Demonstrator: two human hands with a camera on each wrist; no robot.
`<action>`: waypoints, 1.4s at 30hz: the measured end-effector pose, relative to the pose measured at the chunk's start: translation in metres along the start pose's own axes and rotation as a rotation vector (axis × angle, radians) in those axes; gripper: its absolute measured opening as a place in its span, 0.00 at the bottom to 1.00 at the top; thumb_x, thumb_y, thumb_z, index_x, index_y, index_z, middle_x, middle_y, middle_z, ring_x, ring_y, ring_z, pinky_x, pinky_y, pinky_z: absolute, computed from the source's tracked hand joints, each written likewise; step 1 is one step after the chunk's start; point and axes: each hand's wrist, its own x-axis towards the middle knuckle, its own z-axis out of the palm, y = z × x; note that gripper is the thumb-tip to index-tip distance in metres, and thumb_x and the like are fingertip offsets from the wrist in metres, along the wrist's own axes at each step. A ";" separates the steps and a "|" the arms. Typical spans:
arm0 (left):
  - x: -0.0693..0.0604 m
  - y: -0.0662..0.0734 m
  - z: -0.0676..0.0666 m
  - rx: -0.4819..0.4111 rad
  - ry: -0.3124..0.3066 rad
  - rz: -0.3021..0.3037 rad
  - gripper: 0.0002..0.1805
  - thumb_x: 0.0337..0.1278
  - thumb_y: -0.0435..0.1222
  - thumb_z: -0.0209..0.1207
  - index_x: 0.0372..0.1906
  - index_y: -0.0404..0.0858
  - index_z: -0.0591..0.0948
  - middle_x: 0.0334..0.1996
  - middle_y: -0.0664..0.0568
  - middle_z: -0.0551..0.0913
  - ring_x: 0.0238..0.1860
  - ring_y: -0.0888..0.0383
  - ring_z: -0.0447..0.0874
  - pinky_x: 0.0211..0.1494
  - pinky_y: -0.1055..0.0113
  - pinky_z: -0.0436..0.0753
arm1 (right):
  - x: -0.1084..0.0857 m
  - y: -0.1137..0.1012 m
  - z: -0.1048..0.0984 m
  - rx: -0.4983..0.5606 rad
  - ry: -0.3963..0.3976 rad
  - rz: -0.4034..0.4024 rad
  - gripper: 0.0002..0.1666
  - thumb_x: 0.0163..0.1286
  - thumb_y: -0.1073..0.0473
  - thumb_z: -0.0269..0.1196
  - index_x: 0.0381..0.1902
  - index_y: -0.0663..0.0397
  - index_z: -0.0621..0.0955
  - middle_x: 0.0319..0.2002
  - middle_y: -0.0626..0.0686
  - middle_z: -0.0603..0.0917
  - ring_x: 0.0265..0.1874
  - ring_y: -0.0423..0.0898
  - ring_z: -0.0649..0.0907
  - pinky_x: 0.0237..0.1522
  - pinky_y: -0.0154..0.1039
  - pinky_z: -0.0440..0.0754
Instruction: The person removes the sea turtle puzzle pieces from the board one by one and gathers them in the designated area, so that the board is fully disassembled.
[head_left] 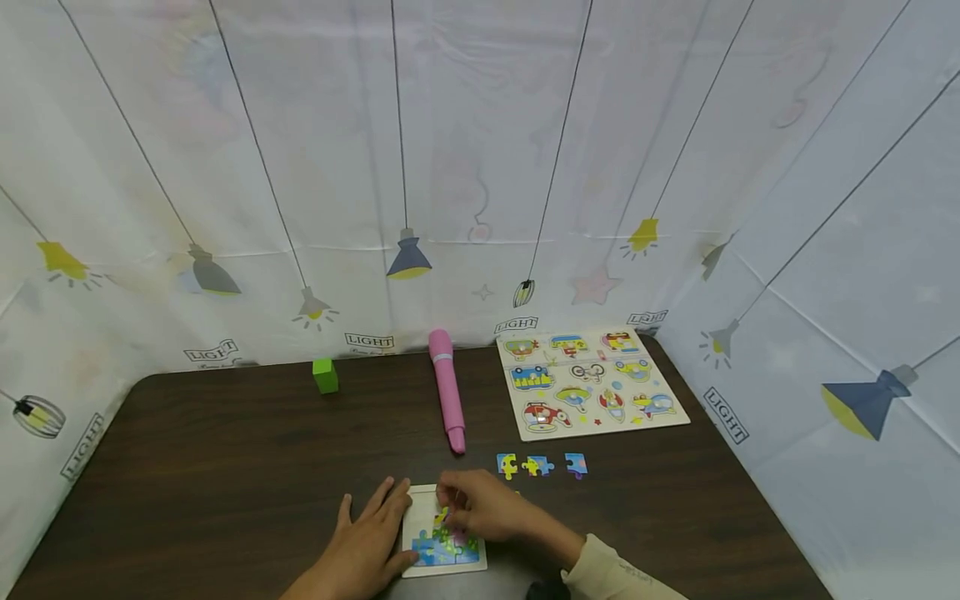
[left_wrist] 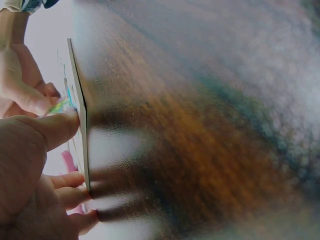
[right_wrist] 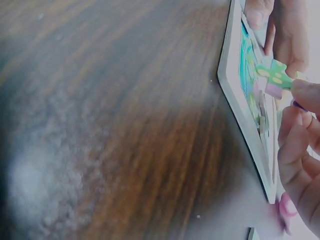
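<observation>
A small jigsaw puzzle tray [head_left: 444, 572] lies at the table's near side, its lower part filled with joined blue, green and pink pieces. My right hand [head_left: 486, 507] is over the tray's right side. In the right wrist view, its thumb and fingers pinch a green and pink puzzle piece [right_wrist: 276, 79], tilted above the tray. My left hand [head_left: 363, 542] steadies the tray's left edge with fingers spread. In the left wrist view, the left thumb [left_wrist: 62, 129] touches the edge and the other fingertips rest farther along. Part of the tray is hidden under the right hand.
Loose puzzle pieces [head_left: 538, 466] lie in a row beyond my right hand. A picture board [head_left: 513, 417] with vehicle shapes sits at the back right. Left of it is a pink pen-shaped object [head_left: 447, 387]. A green block [head_left: 326, 377] stands near the back edge.
</observation>
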 end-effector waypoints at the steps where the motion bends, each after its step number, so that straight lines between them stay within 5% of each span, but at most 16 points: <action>1: 0.000 0.000 0.000 0.001 0.000 -0.001 0.39 0.63 0.54 0.66 0.70 0.37 0.69 0.79 0.43 0.60 0.79 0.39 0.51 0.61 0.15 0.47 | -0.001 -0.001 -0.001 0.007 -0.004 -0.009 0.14 0.64 0.70 0.71 0.33 0.50 0.76 0.30 0.40 0.79 0.30 0.31 0.79 0.34 0.29 0.79; 7: 0.000 -0.001 0.003 -0.003 0.007 0.012 0.40 0.64 0.55 0.64 0.72 0.37 0.69 0.79 0.43 0.59 0.79 0.39 0.51 0.61 0.15 0.48 | -0.017 -0.003 -0.020 0.057 0.035 -0.008 0.08 0.68 0.66 0.69 0.35 0.50 0.79 0.31 0.40 0.79 0.31 0.33 0.78 0.36 0.31 0.78; 14: -0.003 0.000 0.003 0.007 0.028 0.013 0.40 0.63 0.54 0.66 0.72 0.36 0.68 0.79 0.43 0.60 0.79 0.39 0.52 0.61 0.15 0.48 | -0.061 0.022 -0.065 0.019 0.136 0.056 0.10 0.67 0.66 0.70 0.37 0.56 0.77 0.31 0.46 0.81 0.30 0.41 0.83 0.32 0.35 0.79; 20: -0.003 0.000 0.003 0.003 0.018 0.009 0.41 0.64 0.54 0.66 0.73 0.36 0.67 0.79 0.42 0.59 0.79 0.39 0.52 0.61 0.15 0.47 | -0.089 0.040 -0.092 -0.116 0.034 0.101 0.11 0.66 0.70 0.68 0.33 0.55 0.75 0.24 0.46 0.79 0.22 0.36 0.77 0.25 0.31 0.71; 25: -0.003 0.001 0.002 -0.006 0.022 0.001 0.41 0.63 0.53 0.66 0.73 0.36 0.67 0.79 0.43 0.58 0.79 0.40 0.51 0.61 0.15 0.47 | -0.090 0.042 -0.090 -0.232 0.001 0.106 0.13 0.64 0.69 0.71 0.32 0.53 0.76 0.23 0.42 0.75 0.21 0.33 0.71 0.24 0.32 0.70; 33: -0.002 0.005 0.001 0.002 0.022 0.000 0.40 0.64 0.54 0.66 0.72 0.36 0.69 0.80 0.43 0.58 0.79 0.40 0.52 0.62 0.15 0.47 | -0.087 0.030 -0.073 -0.514 0.123 0.196 0.14 0.60 0.67 0.73 0.32 0.49 0.77 0.29 0.43 0.73 0.23 0.38 0.69 0.22 0.36 0.67; 42: -0.002 0.002 0.002 0.003 0.010 -0.016 0.39 0.64 0.54 0.65 0.72 0.37 0.69 0.80 0.44 0.58 0.80 0.40 0.51 0.62 0.15 0.47 | -0.079 0.029 -0.062 -0.659 0.166 0.225 0.13 0.58 0.67 0.73 0.29 0.51 0.78 0.28 0.45 0.73 0.21 0.40 0.69 0.19 0.38 0.65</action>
